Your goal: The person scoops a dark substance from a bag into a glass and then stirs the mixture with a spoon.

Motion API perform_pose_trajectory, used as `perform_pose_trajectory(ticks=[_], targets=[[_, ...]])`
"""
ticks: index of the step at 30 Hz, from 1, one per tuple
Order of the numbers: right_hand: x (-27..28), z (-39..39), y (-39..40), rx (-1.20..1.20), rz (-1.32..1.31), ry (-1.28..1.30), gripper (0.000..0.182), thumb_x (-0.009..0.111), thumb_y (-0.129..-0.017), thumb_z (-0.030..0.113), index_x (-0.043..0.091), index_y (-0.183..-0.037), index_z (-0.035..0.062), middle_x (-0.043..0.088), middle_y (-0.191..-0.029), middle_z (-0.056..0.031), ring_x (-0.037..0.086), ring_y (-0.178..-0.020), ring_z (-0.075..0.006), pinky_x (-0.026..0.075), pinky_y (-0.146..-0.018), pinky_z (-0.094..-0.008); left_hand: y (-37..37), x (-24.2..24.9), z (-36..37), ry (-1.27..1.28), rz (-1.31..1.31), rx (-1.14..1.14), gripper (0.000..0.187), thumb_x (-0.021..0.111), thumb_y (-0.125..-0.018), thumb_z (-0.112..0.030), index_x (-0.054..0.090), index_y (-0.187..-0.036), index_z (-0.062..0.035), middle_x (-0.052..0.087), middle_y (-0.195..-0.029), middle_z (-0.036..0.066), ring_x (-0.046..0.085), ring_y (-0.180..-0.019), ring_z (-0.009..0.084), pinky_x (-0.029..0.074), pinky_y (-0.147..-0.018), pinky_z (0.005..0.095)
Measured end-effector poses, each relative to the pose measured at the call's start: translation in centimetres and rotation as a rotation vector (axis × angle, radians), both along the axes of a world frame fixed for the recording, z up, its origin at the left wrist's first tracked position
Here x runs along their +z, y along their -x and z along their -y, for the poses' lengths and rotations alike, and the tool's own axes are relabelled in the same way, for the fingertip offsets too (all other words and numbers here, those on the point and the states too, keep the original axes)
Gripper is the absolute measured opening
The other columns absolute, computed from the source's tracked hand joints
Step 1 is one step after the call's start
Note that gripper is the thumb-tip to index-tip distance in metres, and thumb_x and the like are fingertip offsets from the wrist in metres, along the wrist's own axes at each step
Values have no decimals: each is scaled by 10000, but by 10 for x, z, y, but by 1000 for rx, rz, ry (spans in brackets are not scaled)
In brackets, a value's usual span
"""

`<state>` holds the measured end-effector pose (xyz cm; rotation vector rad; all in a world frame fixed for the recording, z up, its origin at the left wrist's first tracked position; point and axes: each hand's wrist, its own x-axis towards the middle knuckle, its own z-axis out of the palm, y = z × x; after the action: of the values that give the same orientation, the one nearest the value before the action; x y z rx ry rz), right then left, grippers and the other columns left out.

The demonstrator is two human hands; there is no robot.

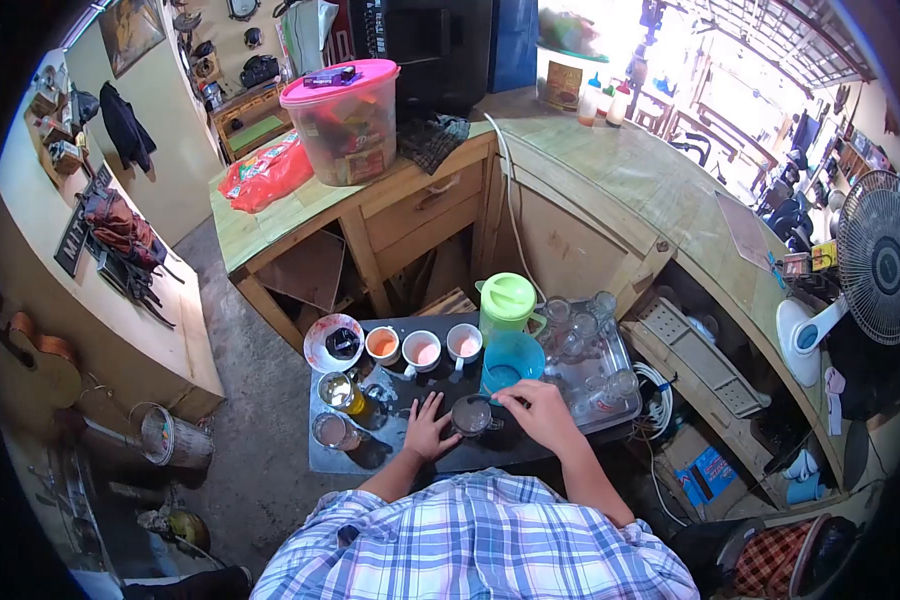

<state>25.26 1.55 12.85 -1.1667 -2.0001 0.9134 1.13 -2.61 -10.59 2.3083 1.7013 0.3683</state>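
The person in the plaid shirt is standing over a low dark counter [490,455] and working on a small dark glass mug [470,415], which is sitting near the front edge of that counter. The right hand [545,412] is curling around the mug's far side, fingers closed loosely on its rim or handle; how tight the grip is I cannot tell. The left hand [428,428] is lying flat just left of the mug, fingers spread, holding nothing.

Judging by the layout, drinks are part-way made: behind the mug, three white cups [422,350] are already holding pale liquid, and left of the mug two clear glasses [338,410] are holding amber drink. The mug looks dark inside; whether it is full I cannot say.

Just behind the mug a blue plastic bowl [513,360] and a green-lidded pitcher [507,303] are crowding the space, and right of it a metal tray of upturned clear glasses [595,350] is hemming in the right hand.
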Motion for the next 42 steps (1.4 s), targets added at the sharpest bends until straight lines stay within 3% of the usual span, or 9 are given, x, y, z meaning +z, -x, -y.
perform_pose_trajectory(ticks=[13,18,22,24,29,33,37,39,42], targets=[[-36,18,-31,-27,22,130,163,637,-882,130,724,-988,41,689,-834,-131,653,-723,-195,505,-664,-296,0,-3,1,4,-22,-3,597,608,-803,-522,572,-1292,-181,266,-1524,172,187,-1437,319,122,-1131,583],[-53,16,-46,-308,-544,525,203,600,-923,111,693,-1084,28,664,-798,-61,608,-676,-96,487,-583,-242,5,8,-6,104,-11,-38,613,671,-789,-454,529,-1328,-199,240,-1541,136,172,-1444,306,159,-1121,598],[-43,13,-55,-310,-913,731,335,562,-930,62,572,-1263,25,621,-767,-48,600,-666,-128,494,-606,-239,16,39,-19,217,-71,-69,617,721,-774,-317,509,-1335,-174,315,-1503,128,298,-1391,314,294,-1094,533],[-44,12,-60,-233,-958,789,336,563,-931,67,568,-1263,14,624,-774,-51,603,-673,-134,496,-622,-240,23,56,-28,216,367,45,498,748,-752,-180,590,-1214,-82,526,-1326,171,524,-1212,314,444,-977,418],[-40,12,-61,-18,-989,933,343,575,-933,91,560,-1264,1,632,-800,-55,614,-714,-151,505,-671,-261,55,115,-63,-112,525,339,269,697,-762,-138,675,-1015,-50,680,-910,145,645,-914,313,513,-796,396],[-47,14,-60,61,-1145,1081,348,583,-934,104,559,-1271,20,636,-813,-46,619,-732,-152,501,-687,-286,117,106,-112,-378,296,558,216,701,-732,-130,673,-930,-48,676,-887,164,639,-862,330,508,-760,428],[-47,19,-64,148,-1404,1217,327,590,-929,92,578,-1251,39,654,-854,-38,610,-719,-139,476,-685,-298,194,54,-149,-92,135,731,431,751,-624,-155,675,-1044,-94,673,-1031,159,628,-981,336,499,-872,397],[-53,20,-72,164,-1433,1223,323,593,-926,84,581,-1246,41,663,-875,-38,605,-711,-133,467,-682,-299,213,47,-159,230,-64,580,483,772,-595,-185,680,-1066,-126,670,-1080,139,627,-1008,323,489,-914,382],[-58,21,-80,141,-1411,1186,331,598,-918,68,578,-1248,43,676,-931,-47,593,-694,-120,454,-671,-280,218,39,-162,227,-133,517,505,794,-578,-226,689,-1066,-147,674,-1086,122,631,-1015,304,487,-922,378]])
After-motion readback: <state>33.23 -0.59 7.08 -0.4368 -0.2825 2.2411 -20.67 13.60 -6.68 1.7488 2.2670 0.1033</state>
